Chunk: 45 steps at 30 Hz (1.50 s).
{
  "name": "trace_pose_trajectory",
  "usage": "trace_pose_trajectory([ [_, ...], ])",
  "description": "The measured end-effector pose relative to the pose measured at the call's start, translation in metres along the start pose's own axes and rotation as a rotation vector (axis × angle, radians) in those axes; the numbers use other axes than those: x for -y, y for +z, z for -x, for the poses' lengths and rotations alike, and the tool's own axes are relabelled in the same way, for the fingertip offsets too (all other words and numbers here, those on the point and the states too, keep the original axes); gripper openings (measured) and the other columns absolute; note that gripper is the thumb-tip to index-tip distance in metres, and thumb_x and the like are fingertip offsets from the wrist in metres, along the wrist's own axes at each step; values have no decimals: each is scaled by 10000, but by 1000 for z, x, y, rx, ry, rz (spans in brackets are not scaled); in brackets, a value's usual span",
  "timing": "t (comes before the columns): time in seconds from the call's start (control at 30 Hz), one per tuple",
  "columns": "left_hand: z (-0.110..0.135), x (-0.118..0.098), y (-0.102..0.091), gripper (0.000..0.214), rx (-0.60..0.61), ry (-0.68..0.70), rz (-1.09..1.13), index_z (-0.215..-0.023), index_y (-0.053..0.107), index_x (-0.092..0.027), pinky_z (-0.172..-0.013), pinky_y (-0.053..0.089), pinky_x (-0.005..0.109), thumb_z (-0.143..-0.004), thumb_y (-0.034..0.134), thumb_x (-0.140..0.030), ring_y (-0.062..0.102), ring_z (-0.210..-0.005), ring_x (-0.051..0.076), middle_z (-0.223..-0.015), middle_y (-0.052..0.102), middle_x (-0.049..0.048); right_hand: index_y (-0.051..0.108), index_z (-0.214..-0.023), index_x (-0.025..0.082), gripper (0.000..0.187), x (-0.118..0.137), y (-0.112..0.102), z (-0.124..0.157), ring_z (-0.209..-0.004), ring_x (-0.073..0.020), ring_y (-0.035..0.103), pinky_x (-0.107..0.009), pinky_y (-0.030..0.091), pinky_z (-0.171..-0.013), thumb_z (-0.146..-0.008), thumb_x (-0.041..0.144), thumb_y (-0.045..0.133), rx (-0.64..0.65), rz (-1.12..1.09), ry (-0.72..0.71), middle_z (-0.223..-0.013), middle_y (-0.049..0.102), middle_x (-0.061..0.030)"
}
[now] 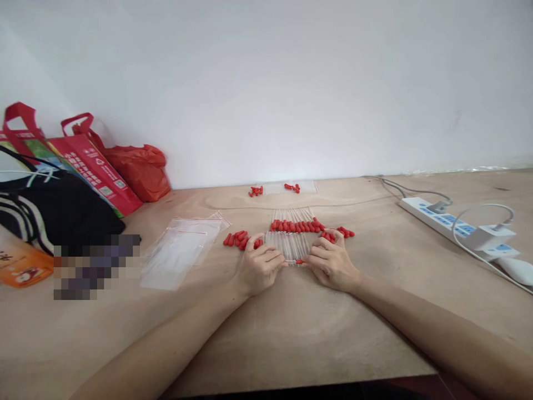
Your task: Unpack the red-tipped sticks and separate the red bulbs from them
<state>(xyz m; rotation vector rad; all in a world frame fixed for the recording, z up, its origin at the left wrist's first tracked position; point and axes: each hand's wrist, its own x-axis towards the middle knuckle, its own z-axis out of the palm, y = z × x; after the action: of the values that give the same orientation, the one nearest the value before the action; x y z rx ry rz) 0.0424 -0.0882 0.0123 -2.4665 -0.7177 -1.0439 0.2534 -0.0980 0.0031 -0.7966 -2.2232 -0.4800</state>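
Observation:
My left hand and my right hand face each other low over the middle of the table, fingers closed. Between their fingertips runs a slim clear dropper tube, with a small red rubber bulb at the right hand's fingers. Just beyond lies a row of clear tubes, and across them a row of tubes topped with red bulbs. Loose red bulbs are heaped beside my left hand, and more red bulbs lie by my right. The fingers partly cover both heaps.
Clear zip bags lie on the wooden table at left. Further back are small bags with red bulbs. Red carrier bags and a black bag stand left. A power strip with a charger and cables is right.

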Motion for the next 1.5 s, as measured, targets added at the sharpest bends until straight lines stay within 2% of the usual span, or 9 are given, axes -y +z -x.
trace_pose_trajectory([
  [0.23, 0, -1, -1, 153, -3, 3, 7, -676, 573, -185, -920, 267, 393, -816, 518, -212, 594, -710, 115, -683, 661, -45, 600, -711, 207, 152, 0, -1, 2, -720, -131, 480, -432, 200, -918, -803, 225, 481, -21, -5, -22, -569, 526, 31],
  [0.33, 2, 6, -6, 150, -11, -41, -10, -691, 576, -184, -920, 273, 393, -822, 506, -204, 595, -699, 114, -685, 660, -38, 588, -685, 198, 175, -5, -5, 5, -706, -129, 492, -412, 222, -904, -807, 203, 463, -28, 15, 29, -582, 541, 20],
  [0.5, 7, 18, -6, 118, -47, -130, -24, -758, 595, -174, -716, 387, 295, -826, 508, -215, 565, -655, 113, -737, 650, 3, 600, -787, 208, 139, -22, -9, 10, -705, -112, 534, -349, 258, -872, -831, 255, 477, -131, 4, 253, -735, 626, 1],
  [0.6, 8, 19, 2, 147, -26, -137, 9, -841, 608, -166, -600, 412, 241, -844, 476, -232, 519, -609, 99, -774, 600, 31, 610, -848, 222, 183, -34, -9, 10, -678, -105, 549, -317, 284, -838, -855, 284, 438, -145, 1, 386, -721, 632, 4],
  [0.83, 8, 15, 12, 371, -14, -185, 28, -1195, 457, -137, -690, 480, 245, -840, 360, -89, 516, -774, 123, -898, 476, 78, 600, -955, 228, 259, -67, -19, 16, -738, -151, 580, -330, 339, -770, -824, 327, 399, -84, 16, 766, -835, 646, -29],
  [1.0, -3, 14, 16, 328, -118, -118, 25, -1112, 506, -174, -695, 485, 224, -820, 409, -62, 539, -767, 118, -830, 520, 45, 610, -838, 220, 244, -83, -28, 22, -713, -169, 591, -321, 370, -719, -741, 403, 480, 7, -5, 999, -747, 655, -12],
  [1.13, -12, 11, 24, 192, -159, -58, 14, -967, 530, -154, -727, 494, 254, -812, 449, -76, 556, -741, 129, -764, 567, 31, 618, -753, 235, 220, -86, -31, 22, -716, -176, 593, -314, 371, -694, -697, 426, 523, 79, -23, 1028, -707, 657, 1],
  [1.37, -17, 1, 34, 116, -14, 65, 93, -860, 536, -149, -714, 503, 251, -830, 432, -108, 571, -729, 127, -743, 601, 35, 623, -748, 244, 209, -88, -34, 20, -687, -166, 589, -328, 352, -718, -682, 423, 538, 137, -24, 1026, -691, 658, 17],
  [1.5, -17, -1, 32, 112, 50, 60, 124, -866, 550, -148, -700, 503, 254, -845, 453, -201, 580, -723, 128, -762, 616, 42, 628, -742, 239, 225, -90, -31, 23, -712, -169, 584, -334, 341, -732, -677, 438, 545, 131, -25, 1008, -676, 651, 15],
])
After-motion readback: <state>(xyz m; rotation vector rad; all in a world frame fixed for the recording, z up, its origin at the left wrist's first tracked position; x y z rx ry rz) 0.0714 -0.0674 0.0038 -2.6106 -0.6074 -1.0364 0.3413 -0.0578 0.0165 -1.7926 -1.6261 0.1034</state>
